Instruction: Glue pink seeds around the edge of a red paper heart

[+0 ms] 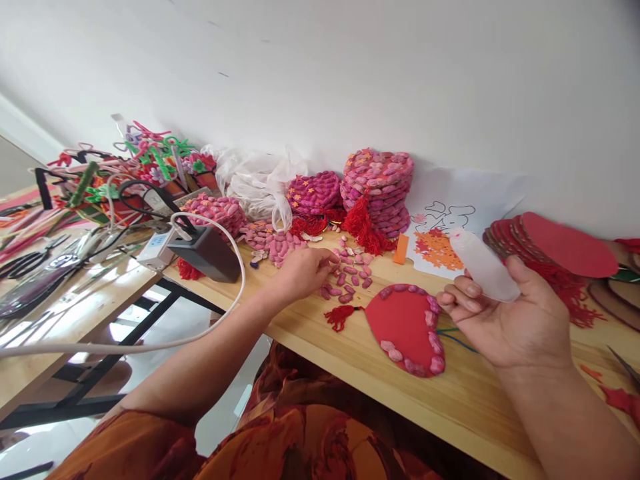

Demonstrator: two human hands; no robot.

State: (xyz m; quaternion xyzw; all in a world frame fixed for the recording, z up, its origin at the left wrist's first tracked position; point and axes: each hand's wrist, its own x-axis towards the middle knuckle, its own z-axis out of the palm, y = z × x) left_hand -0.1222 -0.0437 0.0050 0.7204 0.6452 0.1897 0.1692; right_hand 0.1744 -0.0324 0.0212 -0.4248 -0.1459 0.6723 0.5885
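In my right hand is a translucent white glue bottle, held at a tilt above the table. Below and left of it lies a red heart-shaped card, with pink peanut shells along part of its edge and a red tassel at its left side. My left hand is at the edge of a scatter of loose pink peanut shells. Its fingers are curled together, and whatever is between the fingertips is hidden.
Stacked shell-covered hearts stand by the wall. Orange star cutouts lie on white paper. Red heart cards are piled at right, near scissors. A white cable loops over my left forearm from a black adapter.
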